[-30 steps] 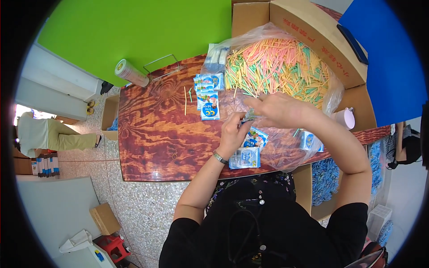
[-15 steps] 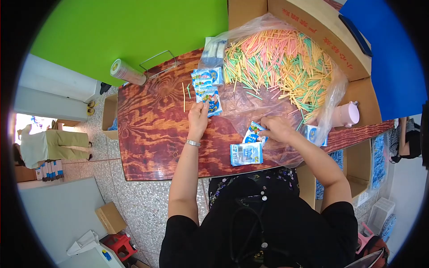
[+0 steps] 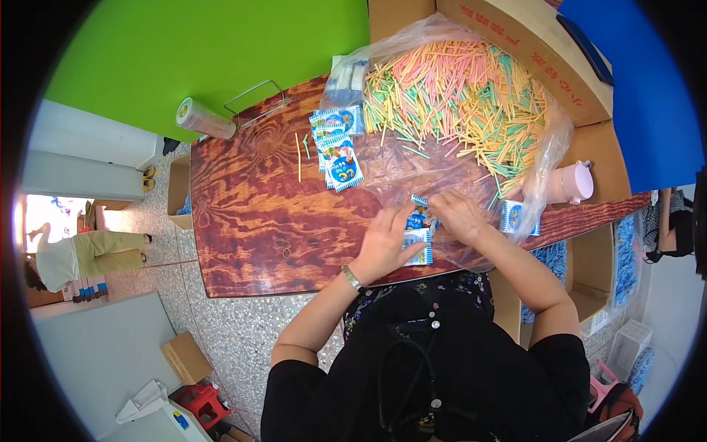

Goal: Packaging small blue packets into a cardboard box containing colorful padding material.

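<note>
Both of my hands meet just right of the frame's centre, at the near edge of the wooden table (image 3: 243, 214). My left hand (image 3: 383, 239), wearing a wristwatch (image 3: 352, 278), lies with fingers curled over a small blue-and-white packet (image 3: 420, 247); the packet shows at the hand's right side, its long axis running roughly left to right in the picture. My right hand (image 3: 456, 215) sits just above and to the right, fingertips pinched on a second blue packet (image 3: 418, 219) that lies between the two hands. Both hands are thus grasping, not released, though how firmly each grips I cannot tell. The two packets are touching or nearly so, and each is nearest to the hand that covers it.

Outward from the hands: a further blue packet (image 3: 513, 216) stands right of my right hand, beside a pale pink cup (image 3: 567, 184). Toward the upper middle, a row of similar packets (image 3: 336, 147) lies on the wood, with two loose sticks (image 3: 298, 156) to its left. Beyond them, in the upper right, a clear plastic bag (image 3: 545, 155) spreads open under a heap of green, yellow and pink sticks (image 3: 456, 96), backed by a cardboard box (image 3: 515, 37). A roll of tape or film (image 3: 202, 119) rests at the table's upper left corner. Another person (image 3: 74, 258) is at far left.
</note>
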The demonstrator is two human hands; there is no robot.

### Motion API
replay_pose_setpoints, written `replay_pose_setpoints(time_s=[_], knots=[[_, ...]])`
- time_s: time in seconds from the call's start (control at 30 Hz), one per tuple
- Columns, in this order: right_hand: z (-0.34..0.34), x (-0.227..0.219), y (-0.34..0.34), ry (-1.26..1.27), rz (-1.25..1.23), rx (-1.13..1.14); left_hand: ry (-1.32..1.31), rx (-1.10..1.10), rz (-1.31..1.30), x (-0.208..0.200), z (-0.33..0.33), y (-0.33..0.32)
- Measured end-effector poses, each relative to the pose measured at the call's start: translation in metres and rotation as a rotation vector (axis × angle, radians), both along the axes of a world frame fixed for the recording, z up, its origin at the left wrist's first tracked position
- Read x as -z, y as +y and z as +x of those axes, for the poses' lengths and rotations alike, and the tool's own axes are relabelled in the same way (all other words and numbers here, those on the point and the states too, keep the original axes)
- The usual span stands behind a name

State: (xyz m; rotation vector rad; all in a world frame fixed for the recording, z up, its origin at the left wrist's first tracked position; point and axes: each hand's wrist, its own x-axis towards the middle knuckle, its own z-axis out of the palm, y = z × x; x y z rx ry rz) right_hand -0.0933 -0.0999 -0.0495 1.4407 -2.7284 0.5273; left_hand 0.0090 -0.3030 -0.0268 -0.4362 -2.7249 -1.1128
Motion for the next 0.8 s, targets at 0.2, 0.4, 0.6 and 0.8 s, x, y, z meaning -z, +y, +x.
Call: replay_pose_setpoints(time_s=[0.2, 0.4, 0.6, 0.8], knots=[[0.003, 0.006, 0.003, -0.063, 0.002, -0.013, -0.060, -0.039, 0.003, 0.023, -0.004, 0.007], [-0.001, -0.006, 0.009, -0.033, -0.041, 0.085, 0.015, 0.018, -0.207, 0.031, -0.005, 0.000], [-0.034, -0.054, 0.022, -0.209, -0.352, 0.099, 0.060, -0.097, -0.095, 0.001, -0.017, -0.003], [-0.018, -0.080, -0.010, -0.280, -0.485, -0.057, -0.281, -0.038, 0.591, 0.001, -0.037, 0.011]])
